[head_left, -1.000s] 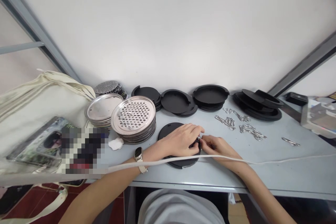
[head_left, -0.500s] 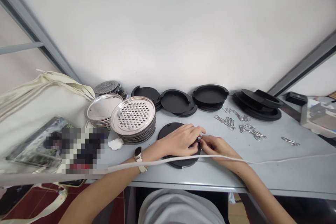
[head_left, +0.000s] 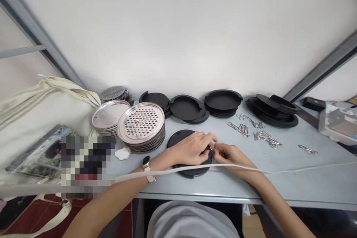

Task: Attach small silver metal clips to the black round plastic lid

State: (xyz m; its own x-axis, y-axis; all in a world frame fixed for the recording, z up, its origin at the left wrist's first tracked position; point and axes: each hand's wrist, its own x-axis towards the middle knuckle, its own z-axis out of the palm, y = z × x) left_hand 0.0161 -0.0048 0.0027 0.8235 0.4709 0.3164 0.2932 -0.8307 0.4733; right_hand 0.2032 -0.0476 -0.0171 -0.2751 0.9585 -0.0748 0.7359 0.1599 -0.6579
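Note:
A black round plastic disc [head_left: 192,172] with a raised rim lies flat on the table in front of me. Across it rests my left hand [head_left: 192,148], its fingers bent and pressing on the disc near the right edge. My right hand [head_left: 228,155] pinches a small shiny metal clip [head_left: 212,148] at that same edge, close to the left fingertips. Fingers hide most of the clip, so I cannot tell how far it is fixed to the disc. Loose metal wire clips [head_left: 239,129] lie to the right, beyond my right hand.
Round metal grater plates [head_left: 142,122] and plain metal discs [head_left: 110,115] stand stacked at left. Black discs [head_left: 186,108] line the wall, with more black parts [head_left: 273,111] at back right. A white cable [head_left: 178,170] crosses before my forearms. A cream bag [head_left: 25,119] sits far left.
Both hands stay at the disc's right edge with only slight finger movement. The metal clip between the right fingertips shows a little more now.

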